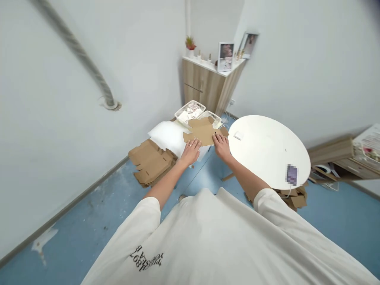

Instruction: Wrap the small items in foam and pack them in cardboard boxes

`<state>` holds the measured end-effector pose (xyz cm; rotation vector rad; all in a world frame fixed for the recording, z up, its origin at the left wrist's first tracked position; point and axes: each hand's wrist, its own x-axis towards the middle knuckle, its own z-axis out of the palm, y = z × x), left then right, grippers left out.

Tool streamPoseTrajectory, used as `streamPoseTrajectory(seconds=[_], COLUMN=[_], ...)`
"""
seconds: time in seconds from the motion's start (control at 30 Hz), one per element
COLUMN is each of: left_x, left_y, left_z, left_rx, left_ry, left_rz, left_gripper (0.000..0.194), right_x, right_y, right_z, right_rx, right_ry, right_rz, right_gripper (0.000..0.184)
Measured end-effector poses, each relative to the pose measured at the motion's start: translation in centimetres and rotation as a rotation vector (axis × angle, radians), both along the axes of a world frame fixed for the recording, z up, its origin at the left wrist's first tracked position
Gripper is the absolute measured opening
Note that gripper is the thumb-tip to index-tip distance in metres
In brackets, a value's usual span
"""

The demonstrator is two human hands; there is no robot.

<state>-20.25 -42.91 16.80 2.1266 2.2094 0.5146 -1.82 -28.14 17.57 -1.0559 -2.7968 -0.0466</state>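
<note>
Out in front of me is an unfolded brown cardboard box (203, 130) with cut flaps at its sides and far end. My left hand (191, 152) grips its near left edge, fingers laid over the top face and the thumb hidden. At the near right edge, my right hand (222, 147) holds the same cardboard with bent fingers, close to the white table's rim. A stack of flat cardboard boxes (151, 161) lies on the floor left of my left forearm.
Beyond the cardboard stand a white basket (177, 114) of small packets and a second basket (218, 117). A white bag (168, 136) is left. The round white table (267, 146) carries a blurred-out device (291, 174). A wooden cabinet (204, 81) stands in the corner; more cardboard (298, 199) lies beneath the table.
</note>
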Motion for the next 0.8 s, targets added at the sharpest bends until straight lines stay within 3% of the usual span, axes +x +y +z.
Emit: streamPoseTrajectory(seconds=[0.2, 0.43, 0.6, 0.8], left_x=[10.1, 20.1, 25.3, 28.3], left_y=[8.3, 14.8, 18.2, 21.4], left_z=[0.0, -2.0, -3.4, -5.8], left_rx=[-0.044, -0.105, -0.167, -0.249], left_ry=[-0.005, 0.006, 0.04, 0.053], left_rz=[-0.165, -0.317, -0.426, -0.554], left_gripper=[0.065, 0.06, 0.059, 0.058], right_x=[12.5, 24.1, 30.0, 33.5], right_y=[4.4, 6.6, 7.0, 7.4], right_z=[-1.0, -3.0, -4.9, -7.6], right_rx=[0.012, -0.063, -0.135, -0.242], right_ry=[0.0, -0.039, -0.032, -0.025], right_rz=[-0.174, -0.34, -0.459, -0.563], right_gripper=[0.063, 0.063, 0.057, 0.052])
